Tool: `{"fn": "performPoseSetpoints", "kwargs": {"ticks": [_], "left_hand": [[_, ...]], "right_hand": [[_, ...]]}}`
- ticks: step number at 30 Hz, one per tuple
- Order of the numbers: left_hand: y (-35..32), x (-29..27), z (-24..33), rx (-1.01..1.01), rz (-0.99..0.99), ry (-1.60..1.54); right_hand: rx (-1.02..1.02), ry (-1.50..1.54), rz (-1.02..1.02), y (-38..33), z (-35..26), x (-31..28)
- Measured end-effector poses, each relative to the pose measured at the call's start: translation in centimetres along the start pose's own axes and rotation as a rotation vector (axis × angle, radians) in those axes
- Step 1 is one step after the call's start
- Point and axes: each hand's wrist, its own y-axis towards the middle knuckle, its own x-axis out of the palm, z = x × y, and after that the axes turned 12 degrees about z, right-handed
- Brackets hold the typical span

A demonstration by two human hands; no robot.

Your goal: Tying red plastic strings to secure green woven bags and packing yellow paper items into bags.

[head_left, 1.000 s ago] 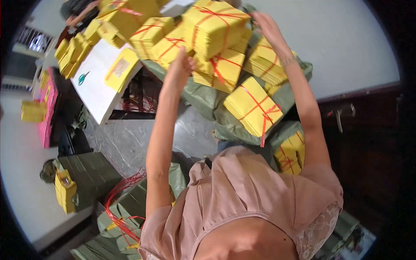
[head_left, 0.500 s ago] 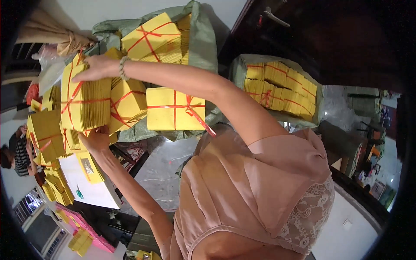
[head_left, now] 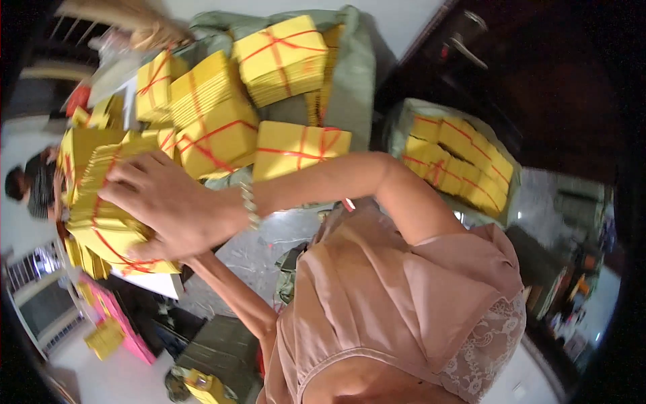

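My right hand (head_left: pixel 171 202), with a braided bracelet at the wrist, grips a thick bundle of yellow paper (head_left: pixel 111 239) tied with red string. Its fingers lie over the top and the thumb presses the near side. The bundle is tilted above the white tabletop (head_left: pixel 165 286). My left hand (head_left: pixel 192 260) is beneath my right one at the bundle's near corner; its fingers are hidden. Behind them, more tied yellow bundles (head_left: pixel 212 121) rest piled in and around a large green sack (head_left: pixel 356 74).
At the right, a second sack (head_left: pixel 397 124) holds rows of tied yellow bundles (head_left: pixel 457 161). Another person (head_left: pixel 39 182) is at the far left beyond the piles. A pink box (head_left: pixel 121 320) and dark green packages (head_left: pixel 222 357) are at the lower left.
My hands have brought the bundle off the pile, down and toward me, and tilted it. My right hand now covers most of my left. The whole view has shifted a little.
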Motion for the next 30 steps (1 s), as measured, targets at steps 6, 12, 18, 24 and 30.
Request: {"fn": "performPoseSetpoints", "kwargs": {"ticks": [6,12,18,24,30], "left_hand": [[-12.9,-0.9,8.7,0.091,0.026,0.148],[-30.7,-5.5,0.9,0.485,0.207,0.262],[-39.1,-13.8,-5.9,0.962,0.505,0.182],[-46.5,-19.2,-9.7,1.082,0.676,-0.071],[-50.6,-19.2,-11.3,1.219,0.779,-0.166]], "right_hand": [[0.163,0.163,-0.426,-8.5,-5.5,1.6],[0.215,0.168,-0.821,-14.1,-6.4,4.9],[0.565,0.342,-1.432,-21.9,-8.6,8.6],[0.676,0.36,-1.788,-29.3,-11.7,10.8],[0.841,0.35,-1.997,-35.3,-13.8,13.1]]}}
